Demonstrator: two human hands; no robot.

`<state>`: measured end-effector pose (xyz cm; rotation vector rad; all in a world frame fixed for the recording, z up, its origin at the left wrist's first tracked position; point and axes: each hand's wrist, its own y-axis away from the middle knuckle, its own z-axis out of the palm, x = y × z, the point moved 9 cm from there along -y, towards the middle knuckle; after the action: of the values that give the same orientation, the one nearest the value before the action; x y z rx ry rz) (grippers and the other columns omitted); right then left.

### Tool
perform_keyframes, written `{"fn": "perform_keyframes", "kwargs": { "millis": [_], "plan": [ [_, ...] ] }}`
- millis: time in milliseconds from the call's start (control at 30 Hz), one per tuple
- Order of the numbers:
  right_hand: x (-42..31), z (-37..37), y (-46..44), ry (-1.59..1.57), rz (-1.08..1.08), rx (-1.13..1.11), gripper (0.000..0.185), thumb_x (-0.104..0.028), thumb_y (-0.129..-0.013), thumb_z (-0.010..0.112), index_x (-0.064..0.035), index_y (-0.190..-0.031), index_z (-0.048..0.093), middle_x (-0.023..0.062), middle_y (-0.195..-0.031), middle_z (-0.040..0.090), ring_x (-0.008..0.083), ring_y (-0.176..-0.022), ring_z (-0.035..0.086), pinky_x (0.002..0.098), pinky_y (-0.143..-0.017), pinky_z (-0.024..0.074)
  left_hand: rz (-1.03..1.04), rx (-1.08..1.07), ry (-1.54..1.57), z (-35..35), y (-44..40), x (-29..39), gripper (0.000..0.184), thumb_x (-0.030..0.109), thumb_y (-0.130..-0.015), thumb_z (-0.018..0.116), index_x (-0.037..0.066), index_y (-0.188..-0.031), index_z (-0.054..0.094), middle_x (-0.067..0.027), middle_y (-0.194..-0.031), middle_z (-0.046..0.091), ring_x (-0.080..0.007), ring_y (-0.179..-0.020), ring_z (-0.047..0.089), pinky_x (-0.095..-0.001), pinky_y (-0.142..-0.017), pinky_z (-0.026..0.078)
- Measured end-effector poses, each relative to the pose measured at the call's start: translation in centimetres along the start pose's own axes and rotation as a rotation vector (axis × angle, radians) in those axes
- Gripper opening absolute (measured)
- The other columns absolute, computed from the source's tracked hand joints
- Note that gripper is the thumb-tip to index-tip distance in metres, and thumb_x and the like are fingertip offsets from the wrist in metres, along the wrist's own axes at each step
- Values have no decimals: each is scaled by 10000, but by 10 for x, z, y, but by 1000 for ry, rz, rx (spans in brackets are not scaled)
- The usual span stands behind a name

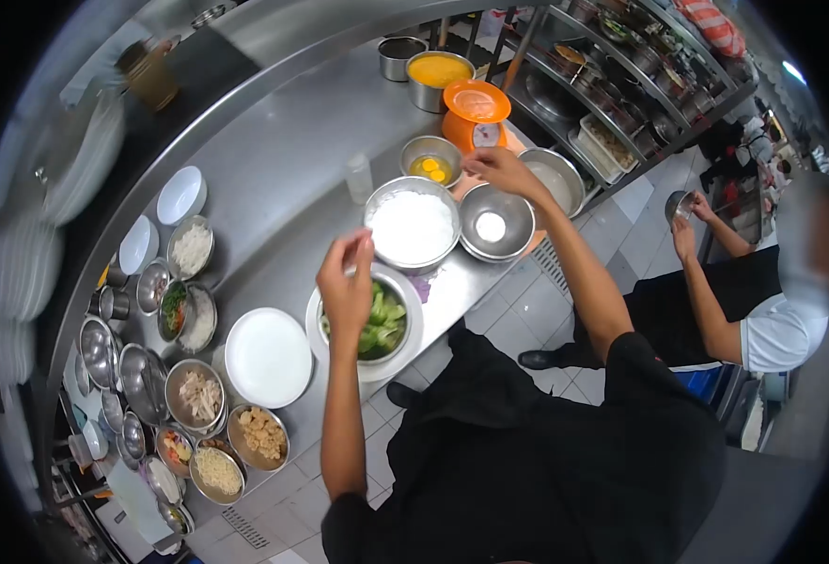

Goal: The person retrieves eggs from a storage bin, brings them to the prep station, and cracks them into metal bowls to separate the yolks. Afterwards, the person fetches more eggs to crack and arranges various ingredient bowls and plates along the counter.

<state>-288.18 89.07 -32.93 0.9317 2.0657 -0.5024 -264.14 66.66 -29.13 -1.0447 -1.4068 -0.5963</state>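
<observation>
My left hand (347, 280) is over the near edge of a bowl of cut green vegetables (383, 321), its fingers bent and the thumb close to them. A metal bowl of white powder (413, 222) sits between my two hands. My right hand (497, 167) hovers by the bowl with egg yolks (432, 167), fingertips pinched together; anything between them is too small to see. Below it is a metal bowl (496, 223) with a small white round at its bottom. An orange scale (476, 108) with an orange plate on top stands behind.
A white plate (269, 357) lies left of the vegetables. Many bowls of ingredients, such as shredded meat (198, 396), line the left side. A pot of yellow liquid (440, 70) stands at the back. To the right, a co-worker (715, 291) holds a metal bowl.
</observation>
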Motion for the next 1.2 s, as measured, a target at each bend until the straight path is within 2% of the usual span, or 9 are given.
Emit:
{"fn": "perform_keyframes", "kwargs": {
  "millis": [133,367,500,567,633,767,867,1067,1200],
  "plan": [
    [60,30,-89,204,-143,-187,253,-218,-870,574,4,-961,656,135,-890,680,214,-805,644,337,-723,504,194,-216,-311,111,-111,-16,259,186,-871,608,42,-1087,618,-203,-926,650,-321,-893,645,-374,-805,498],
    [116,77,-148,227,-192,-427,308,-270,-878,519,-2,-926,663,213,-885,657,351,-813,633,426,-765,485,-122,-420,-1050,195,-219,-160,278,193,-828,594,50,-1066,592,-222,-1004,634,-376,-965,618,-455,-823,503],
    [112,50,-139,87,-247,-302,278,-256,-846,568,1,-902,656,204,-852,659,365,-802,633,429,-732,489,-271,-327,-1090,179,-221,-187,326,236,-780,659,95,-1068,601,-183,-960,661,-349,-924,635,-437,-813,503],
    [104,37,-130,86,-231,-282,266,-247,-832,587,1,-900,656,202,-846,658,373,-798,630,430,-722,492,-129,-250,-1074,176,-227,-193,287,220,-762,667,88,-1010,611,-183,-909,675,-353,-888,647,-437,-789,512],
    [119,7,-116,161,44,-3,246,-219,-791,633,14,-867,656,230,-827,647,390,-784,628,437,-697,496,-193,-244,-1067,178,-224,-177,242,187,-772,638,77,-988,623,-190,-896,673,-355,-874,650,-443,-789,513],
    [140,1,-99,286,220,100,265,-206,-743,665,32,-858,652,266,-809,632,394,-775,634,441,-682,499,-274,-216,-1084,178,-226,-178,196,160,-760,623,69,-931,652,-191,-905,675,-353,-880,653,-436,-802,514],
    [162,20,-97,193,302,-76,286,-163,-700,682,54,-882,640,274,-820,638,382,-791,644,422,-697,507,-353,-187,-1083,175,-225,-185,216,190,-733,639,69,-911,656,-178,-910,681,-344,-896,653,-428,-816,511],
    [169,10,-94,35,240,173,288,-83,-664,706,66,-901,640,199,-788,679,268,-712,679,362,-674,531,-498,-141,-987,162,-221,-194,274,249,-710,651,80,-922,690,-149,-936,693,-320,-924,655,-400,-825,513],
    [201,25,-91,-239,435,123,223,-66,-709,702,63,-882,648,137,-740,677,181,-635,669,293,-542,532,-509,-179,-976,159,-221,-196,313,292,-711,654,76,-932,704,-157,-960,690,-319,-930,656,-394,-826,512]
  ]
}}
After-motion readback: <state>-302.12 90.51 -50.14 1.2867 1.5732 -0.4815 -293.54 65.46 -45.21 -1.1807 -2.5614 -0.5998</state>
